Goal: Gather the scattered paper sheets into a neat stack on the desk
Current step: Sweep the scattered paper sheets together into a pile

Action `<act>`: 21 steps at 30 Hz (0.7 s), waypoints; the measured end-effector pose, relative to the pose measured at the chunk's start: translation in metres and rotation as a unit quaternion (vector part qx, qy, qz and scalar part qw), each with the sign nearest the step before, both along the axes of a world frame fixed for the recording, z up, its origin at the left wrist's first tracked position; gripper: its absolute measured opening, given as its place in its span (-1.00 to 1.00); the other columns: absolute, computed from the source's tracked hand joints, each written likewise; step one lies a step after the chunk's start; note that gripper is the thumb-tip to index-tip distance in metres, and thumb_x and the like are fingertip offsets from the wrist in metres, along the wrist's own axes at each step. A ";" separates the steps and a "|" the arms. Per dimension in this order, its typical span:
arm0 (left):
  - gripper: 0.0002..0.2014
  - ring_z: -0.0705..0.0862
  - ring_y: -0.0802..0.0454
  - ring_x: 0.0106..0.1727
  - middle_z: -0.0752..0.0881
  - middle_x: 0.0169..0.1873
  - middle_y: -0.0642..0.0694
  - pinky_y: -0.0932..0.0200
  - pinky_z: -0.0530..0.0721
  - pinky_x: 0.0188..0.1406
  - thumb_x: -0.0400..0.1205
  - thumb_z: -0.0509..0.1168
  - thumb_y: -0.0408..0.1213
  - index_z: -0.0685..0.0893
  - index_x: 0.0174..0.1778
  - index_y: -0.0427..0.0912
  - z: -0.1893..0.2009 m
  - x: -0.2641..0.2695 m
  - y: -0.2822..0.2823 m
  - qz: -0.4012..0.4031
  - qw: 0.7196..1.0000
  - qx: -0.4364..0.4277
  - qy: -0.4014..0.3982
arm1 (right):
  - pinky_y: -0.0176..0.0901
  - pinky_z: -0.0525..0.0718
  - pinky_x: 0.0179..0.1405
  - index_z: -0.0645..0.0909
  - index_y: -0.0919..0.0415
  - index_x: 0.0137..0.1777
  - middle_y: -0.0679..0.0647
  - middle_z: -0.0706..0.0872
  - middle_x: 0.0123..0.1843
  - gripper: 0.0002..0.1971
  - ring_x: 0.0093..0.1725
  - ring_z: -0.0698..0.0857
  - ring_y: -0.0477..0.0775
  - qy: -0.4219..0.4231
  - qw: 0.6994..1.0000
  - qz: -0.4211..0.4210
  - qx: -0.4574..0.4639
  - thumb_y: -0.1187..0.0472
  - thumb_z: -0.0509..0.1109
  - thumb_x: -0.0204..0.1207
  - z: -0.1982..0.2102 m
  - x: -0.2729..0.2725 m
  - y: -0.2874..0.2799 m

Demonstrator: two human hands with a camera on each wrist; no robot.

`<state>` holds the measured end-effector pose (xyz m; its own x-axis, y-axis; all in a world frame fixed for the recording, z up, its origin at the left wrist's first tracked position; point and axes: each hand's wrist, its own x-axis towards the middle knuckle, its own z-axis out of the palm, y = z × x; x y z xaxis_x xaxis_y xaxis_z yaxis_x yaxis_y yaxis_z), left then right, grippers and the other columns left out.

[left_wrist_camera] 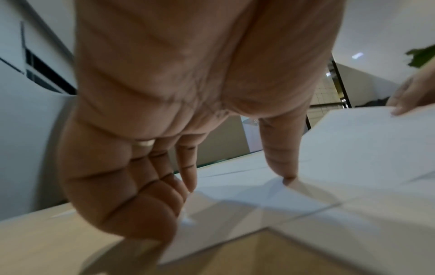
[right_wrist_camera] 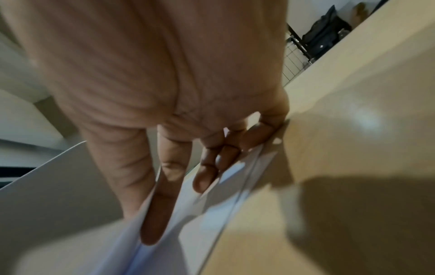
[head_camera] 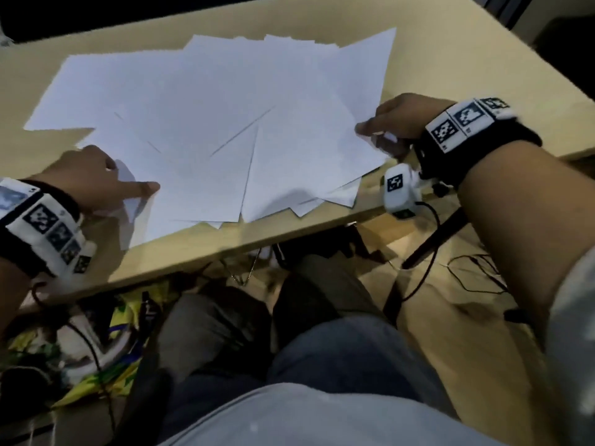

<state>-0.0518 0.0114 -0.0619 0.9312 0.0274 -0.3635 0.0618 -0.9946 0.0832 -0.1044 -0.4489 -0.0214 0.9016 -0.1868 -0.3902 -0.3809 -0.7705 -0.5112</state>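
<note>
Several white paper sheets lie fanned and overlapping across the light wooden desk, some poking past its near edge. My left hand rests on the lower left sheets. In the left wrist view that hand has its thumb tip and straight fingertips pressing down on the sheets. My right hand pinches the right edge of the spread. In the right wrist view this hand has its thumb above a lifted sheet and its fingers slipped between and under others.
The desk's near edge runs diagonally just below the sheets. Bare desk lies to the right of my right hand. Under the desk are my legs, a black desk leg, cables and yellow-green clutter.
</note>
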 end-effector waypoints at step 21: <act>-0.22 0.61 -0.22 0.32 0.56 0.42 -0.26 0.00 0.55 0.15 0.45 0.43 0.15 0.38 0.54 -0.11 0.034 -0.119 -0.077 0.078 0.982 -0.165 -0.058 | 0.17 0.74 0.13 0.61 0.43 -0.02 0.37 0.82 -0.08 -0.63 -0.08 0.84 0.32 0.015 0.962 -0.078 0.262 0.21 0.64 0.34 0.006 -0.049 0.080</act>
